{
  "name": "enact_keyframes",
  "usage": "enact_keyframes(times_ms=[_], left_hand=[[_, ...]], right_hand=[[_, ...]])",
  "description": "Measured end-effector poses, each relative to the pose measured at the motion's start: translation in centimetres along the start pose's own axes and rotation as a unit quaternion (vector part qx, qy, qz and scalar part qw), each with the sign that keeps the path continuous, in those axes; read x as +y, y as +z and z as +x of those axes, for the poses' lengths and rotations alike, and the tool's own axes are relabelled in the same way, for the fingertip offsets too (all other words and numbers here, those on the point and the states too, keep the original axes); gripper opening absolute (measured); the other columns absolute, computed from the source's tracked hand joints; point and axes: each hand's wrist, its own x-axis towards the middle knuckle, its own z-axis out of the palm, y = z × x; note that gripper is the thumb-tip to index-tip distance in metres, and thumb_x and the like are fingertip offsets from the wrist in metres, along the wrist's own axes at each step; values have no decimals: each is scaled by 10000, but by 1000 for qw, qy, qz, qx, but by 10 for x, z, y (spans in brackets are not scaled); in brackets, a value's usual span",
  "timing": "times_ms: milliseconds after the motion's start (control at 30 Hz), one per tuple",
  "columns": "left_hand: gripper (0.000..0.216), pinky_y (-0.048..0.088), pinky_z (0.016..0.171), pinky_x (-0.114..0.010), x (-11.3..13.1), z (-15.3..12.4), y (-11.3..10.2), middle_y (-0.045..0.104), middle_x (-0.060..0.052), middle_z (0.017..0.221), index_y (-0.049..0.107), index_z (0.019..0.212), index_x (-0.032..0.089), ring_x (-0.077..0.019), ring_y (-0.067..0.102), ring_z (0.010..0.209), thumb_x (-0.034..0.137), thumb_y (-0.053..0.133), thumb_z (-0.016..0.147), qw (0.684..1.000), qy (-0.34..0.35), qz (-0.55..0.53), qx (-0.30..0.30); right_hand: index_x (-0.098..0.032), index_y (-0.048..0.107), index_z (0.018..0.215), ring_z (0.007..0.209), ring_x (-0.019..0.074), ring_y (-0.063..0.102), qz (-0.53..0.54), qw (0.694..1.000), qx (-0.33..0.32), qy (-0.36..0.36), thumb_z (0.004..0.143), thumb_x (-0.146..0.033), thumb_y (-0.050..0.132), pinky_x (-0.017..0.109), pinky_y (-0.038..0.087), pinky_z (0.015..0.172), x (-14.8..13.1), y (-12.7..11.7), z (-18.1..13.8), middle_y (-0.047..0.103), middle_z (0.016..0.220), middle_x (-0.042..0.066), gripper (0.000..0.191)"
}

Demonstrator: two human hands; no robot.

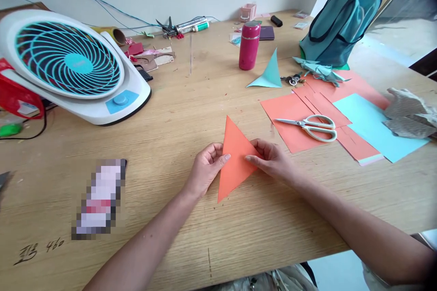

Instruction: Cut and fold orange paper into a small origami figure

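An orange paper triangle [235, 163] is held up between both hands, just over the wooden table. My left hand [209, 166] pinches its long left edge, thumb on the front face and fingers behind. On the other side, my right hand [269, 158] grips the right corner in the same way. To the right lie scissors [309, 126] with pale handles, shut, on top of orange paper sheets [285, 113]. A folded light-blue paper piece [268, 75] stands farther back.
A white and blue fan [78, 63] stands at the left, with a blurred-out phone-like object [100, 198] nearer. Toward the back are a pink bottle [250, 45], keys [292, 80], folded blue papers [321, 72] and a teal bag [341, 29]. Blue paper [368, 118] lies right.
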Motion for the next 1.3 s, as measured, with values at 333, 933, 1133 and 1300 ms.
enact_keyframes(times_ms=[333,933,1133,1300], left_hand=[[212,477,717,-245,2,-7,-2,653,-33,888,606,878,177,-135,583,786,383,605,929,993,58,104,4],[245,427,509,-195,-2,-6,0,563,32,652,600,726,179,-90,511,561,366,656,873,987,56,146,32],[117,482,663,-240,-5,-3,-6,607,-41,961,714,799,196,-141,581,823,307,695,833,968,137,193,88],[93,395,618,-249,-1,-3,-9,543,4,752,724,799,206,-116,470,668,258,672,857,939,192,270,96]], right_hand=[[-212,601,866,712,161,527,-40,999,34,-4,914,-451,632,282,416,616,14,-1,0,601,794,10,245],[-197,593,806,623,137,475,-3,999,45,25,874,-519,655,266,371,552,14,1,1,558,707,-7,336],[-194,581,789,610,122,417,4,999,49,14,884,-524,647,264,305,545,17,1,0,500,686,-23,350],[-190,561,780,585,108,364,25,998,53,19,888,-507,650,265,253,532,14,4,-1,454,655,-39,347]])
